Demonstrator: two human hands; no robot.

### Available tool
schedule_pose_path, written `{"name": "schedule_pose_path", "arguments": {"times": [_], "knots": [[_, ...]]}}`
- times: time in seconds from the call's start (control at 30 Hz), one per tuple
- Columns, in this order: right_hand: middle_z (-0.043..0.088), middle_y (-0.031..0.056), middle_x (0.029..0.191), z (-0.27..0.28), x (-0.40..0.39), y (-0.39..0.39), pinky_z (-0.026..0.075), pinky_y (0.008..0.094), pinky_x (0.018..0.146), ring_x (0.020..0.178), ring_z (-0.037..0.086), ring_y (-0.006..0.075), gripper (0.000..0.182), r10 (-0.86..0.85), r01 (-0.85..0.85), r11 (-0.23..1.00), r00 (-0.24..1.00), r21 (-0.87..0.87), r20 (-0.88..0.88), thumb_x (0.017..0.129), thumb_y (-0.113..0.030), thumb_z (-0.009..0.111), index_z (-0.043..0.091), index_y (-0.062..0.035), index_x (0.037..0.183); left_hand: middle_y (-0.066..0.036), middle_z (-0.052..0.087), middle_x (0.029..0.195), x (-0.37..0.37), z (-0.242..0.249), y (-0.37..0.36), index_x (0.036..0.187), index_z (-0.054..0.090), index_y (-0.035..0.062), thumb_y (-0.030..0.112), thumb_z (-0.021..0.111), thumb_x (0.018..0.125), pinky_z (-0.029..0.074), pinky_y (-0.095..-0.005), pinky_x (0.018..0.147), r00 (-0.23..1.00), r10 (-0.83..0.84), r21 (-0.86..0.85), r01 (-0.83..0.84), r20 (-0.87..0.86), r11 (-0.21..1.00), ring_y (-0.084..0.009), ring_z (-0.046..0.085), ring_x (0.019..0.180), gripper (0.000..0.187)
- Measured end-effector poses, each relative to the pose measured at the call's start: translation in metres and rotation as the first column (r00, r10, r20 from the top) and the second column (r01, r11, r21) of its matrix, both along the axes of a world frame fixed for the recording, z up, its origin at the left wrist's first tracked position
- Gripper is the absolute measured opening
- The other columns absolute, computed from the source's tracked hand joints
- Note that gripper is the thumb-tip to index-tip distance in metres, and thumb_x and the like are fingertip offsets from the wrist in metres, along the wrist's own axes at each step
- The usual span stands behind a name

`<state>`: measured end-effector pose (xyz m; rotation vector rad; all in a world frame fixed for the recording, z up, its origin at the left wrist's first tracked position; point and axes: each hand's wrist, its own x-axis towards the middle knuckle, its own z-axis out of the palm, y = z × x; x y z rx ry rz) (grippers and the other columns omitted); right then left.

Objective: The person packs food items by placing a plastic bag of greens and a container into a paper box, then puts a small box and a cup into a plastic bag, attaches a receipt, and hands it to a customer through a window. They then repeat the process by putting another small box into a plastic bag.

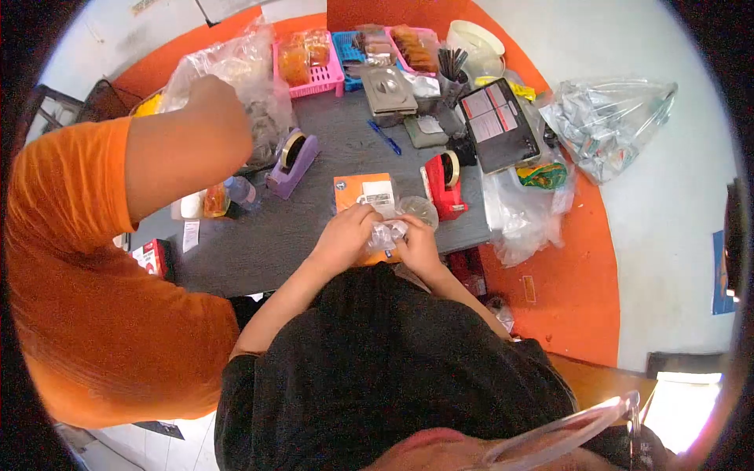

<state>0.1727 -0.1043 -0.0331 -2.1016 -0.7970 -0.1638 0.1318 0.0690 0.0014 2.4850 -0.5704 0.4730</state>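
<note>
My left hand (350, 235) and my right hand (419, 248) are together at the table's front edge, fingers closed on a small crumpled clear plastic bag (386, 235). What the bag contains, if anything, I cannot make out. Under and behind my hands lies an orange box or pad (346, 191) with a white printed slip (378, 194) on it. A round clear plastic container (418, 209) is just behind my right hand. The red tape dispenser (444, 188) stands to the right of it, and a purple tape dispenser (293, 166) is farther left.
To my left, a co-worker in an orange shirt (118, 314) reaches over the dark table (228, 263) toward a large plastic bag (228, 67). Pink basket (334, 74), metal lidded container (389, 90), blue pen (384, 137) and black tablet-like panel (500, 125) occupy the back and right.
</note>
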Motion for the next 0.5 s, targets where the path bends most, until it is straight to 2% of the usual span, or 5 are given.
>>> {"name": "schedule_pose_path", "arguments": {"times": [0.2, 0.3, 0.37, 0.43, 0.5], "knots": [[0.059, 0.0171, 0.087, 0.010, 0.010, 0.003, 0.044, 0.0368, 0.073, 0.082, 0.056, 0.0333, 0.025, 0.010, -0.002, 0.999, 0.973, 0.038, -0.230, 0.061, 0.003, 0.052, 0.062, 0.0003, 0.084, -0.011, 0.053, 0.086, 0.000, 0.010, -0.003, 0.089, 0.053, 0.0050, 0.007, 0.054, 0.066, 0.045, -0.0363, 0.070, 1.000, 0.027, 0.077, -0.027, -0.002, 0.997, -0.0289, 0.053, 0.083, 0.023], [0.058, 0.0164, 0.086, 0.012, 0.011, 0.009, 0.045, 0.0356, 0.071, 0.079, 0.056, 0.0327, 0.024, 0.012, 0.001, 0.998, 0.976, 0.062, -0.218, 0.061, 0.005, 0.050, 0.061, 0.0007, 0.082, -0.011, 0.054, 0.086, 0.001, 0.019, -0.007, 0.087, 0.054, 0.0034, 0.007, 0.057, 0.064, 0.046, -0.0368, 0.071, 0.992, 0.099, 0.050, -0.095, -0.078, 0.994, -0.0300, 0.054, 0.084, 0.024], [0.058, 0.0147, 0.083, 0.020, 0.008, 0.015, 0.044, 0.0347, 0.070, 0.077, 0.056, 0.0318, 0.019, -0.064, 0.065, 0.998, 0.997, 0.024, -0.042, 0.063, 0.004, 0.053, 0.061, 0.0001, 0.079, -0.012, 0.056, 0.086, 0.006, 0.014, -0.009, 0.085, 0.055, 0.0025, 0.007, 0.059, 0.063, 0.046, -0.0376, 0.071, 0.975, 0.185, 0.026, -0.183, -0.126, 0.983, -0.0316, 0.055, 0.083, 0.023], [0.058, 0.0145, 0.083, 0.027, 0.009, 0.020, 0.045, 0.0339, 0.069, 0.077, 0.057, 0.0304, 0.017, -0.031, 0.032, 0.998, 0.999, 0.046, -0.028, 0.064, 0.003, 0.055, 0.060, 0.0002, 0.080, -0.013, 0.058, 0.085, 0.013, 0.009, -0.007, 0.083, 0.056, 0.0015, 0.008, 0.060, 0.062, 0.046, -0.0383, 0.070, 0.948, 0.264, 0.003, -0.268, -0.178, 0.963, -0.0333, 0.055, 0.082, 0.023], [0.058, 0.0142, 0.082, 0.028, 0.012, 0.025, 0.045, 0.0330, 0.068, 0.076, 0.057, 0.0289, 0.015, 0.000, 0.001, 0.998, 1.000, 0.068, -0.014, 0.066, 0.002, 0.058, 0.060, 0.0003, 0.081, -0.015, 0.061, 0.085, 0.024, 0.008, 0.002, 0.085, 0.059, 0.0003, 0.012, 0.063, 0.064, 0.047, -0.0375, 0.070, 0.840, 0.351, -0.053, -0.407, -0.414, 0.912, -0.0335, 0.059, 0.080, 0.025]]}}
